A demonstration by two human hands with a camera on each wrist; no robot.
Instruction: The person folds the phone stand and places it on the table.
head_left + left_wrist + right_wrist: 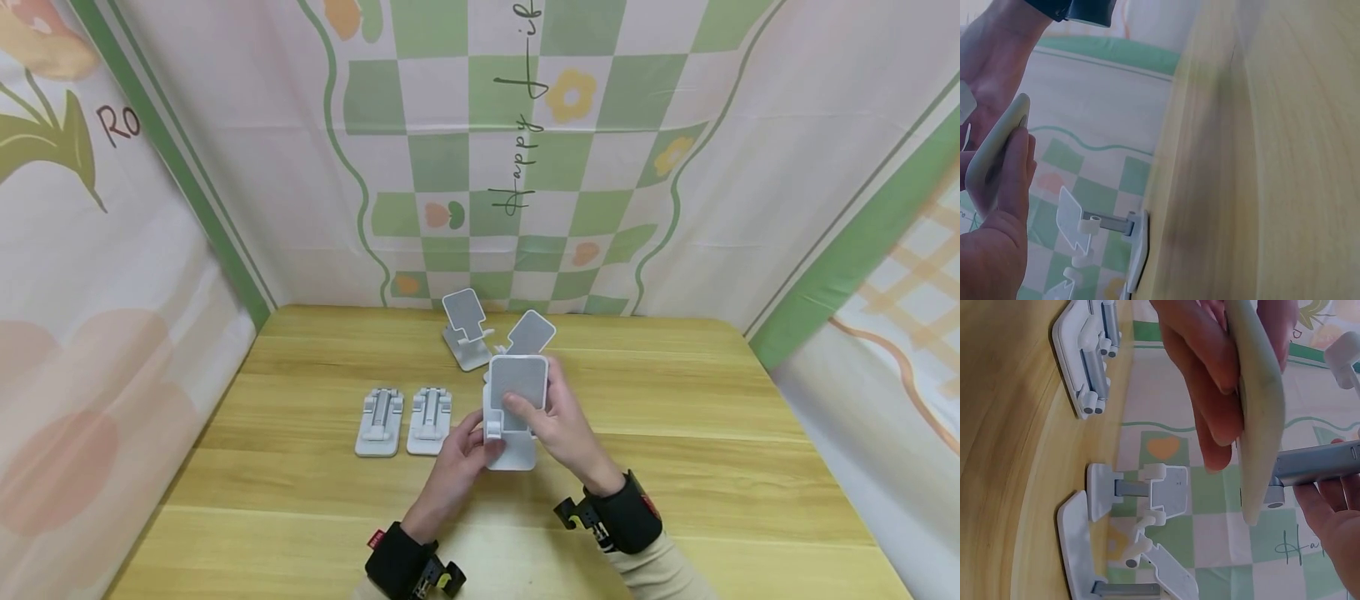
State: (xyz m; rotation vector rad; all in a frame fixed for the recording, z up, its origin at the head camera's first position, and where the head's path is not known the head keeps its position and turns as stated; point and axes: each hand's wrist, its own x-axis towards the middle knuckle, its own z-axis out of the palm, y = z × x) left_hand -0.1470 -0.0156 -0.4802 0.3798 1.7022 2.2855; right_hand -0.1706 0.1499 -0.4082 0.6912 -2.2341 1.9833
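Both hands hold a white folding phone stand (pixel 519 379) with a grey pad above the middle of the table. My left hand (pixel 459 458) pinches its base plate (pixel 1261 419) between the thumb and fingers. My right hand (pixel 566 425) grips the upper part, the thumb lying on the grey pad and the fingers behind the grey metal arm (pixel 1316 464). Behind the hands, two unfolded phone stands stand on the table: one (pixel 465 317) to the left, the other (pixel 531 332) partly hidden by the held stand.
Left of the hands, two folded phone stands (pixel 378 423) (pixel 429 421) lie side by side on the wooden table (pixel 300 500). The nearer one sits close to the left hand. A patterned curtain (pixel 510 150) hangs along the table's back edge, with more cloth at both sides.
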